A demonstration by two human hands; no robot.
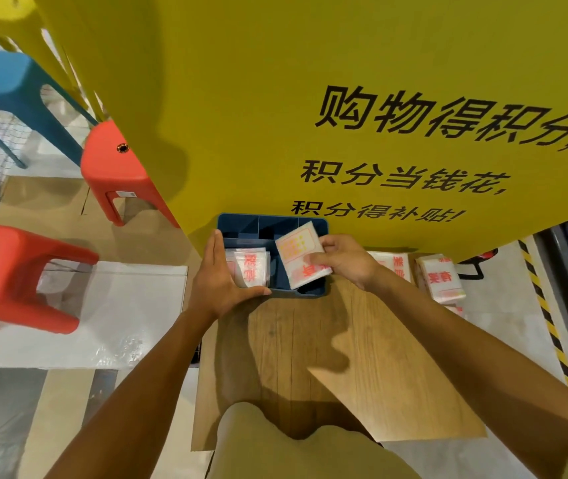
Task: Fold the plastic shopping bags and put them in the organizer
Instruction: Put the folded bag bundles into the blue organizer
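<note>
Signage on yellow panel [275, 98] reads "购物得积分". Right hand [346, 261] pinches folded bag [301, 259] over blue organizer [241, 224]; left hand [222, 278], fingers straight, braces its side.

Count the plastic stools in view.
4: a yellow stool top left, a blue stool below it, a red stool by the yellow board, another red one left.

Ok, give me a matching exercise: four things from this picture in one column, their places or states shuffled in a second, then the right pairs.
Things:
1. left hand
2. right hand
3. folded bags
4. blue stool

Places or states:
A. far left on the floor
B. pinches a folded bag over the organizer
C. stacked in the organizer's left compartment
D. flat against the organizer's left side

Pairs: 1-D, 2-B, 3-C, 4-A
</note>
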